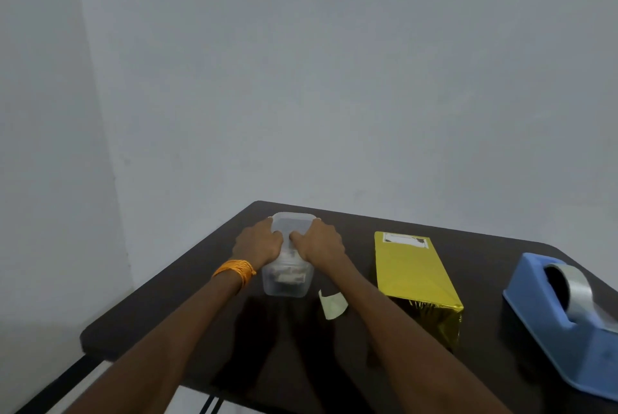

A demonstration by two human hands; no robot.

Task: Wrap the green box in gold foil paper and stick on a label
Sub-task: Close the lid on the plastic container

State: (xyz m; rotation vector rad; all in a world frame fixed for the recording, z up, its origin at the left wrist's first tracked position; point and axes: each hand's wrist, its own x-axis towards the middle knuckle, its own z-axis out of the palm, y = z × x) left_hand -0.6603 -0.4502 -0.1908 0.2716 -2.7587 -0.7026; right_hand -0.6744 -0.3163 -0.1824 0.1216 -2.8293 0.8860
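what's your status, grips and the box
Left grip and right grip both hold the clear tub at its lid. Gold-wrapped box lies free to the right, label on. Paper scrap between them, nothing blocking.

The dark table [150, 313] bears a clear tub [286, 283], paper scrap [332, 305], gold-wrapped box [413, 273] and blue tape dispenser [541, 313]

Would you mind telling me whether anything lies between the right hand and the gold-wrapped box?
Nothing visible does: the right hand grips the clear container, and only bare table separates it from the gold-wrapped box. The paper scrap lies nearer the person.
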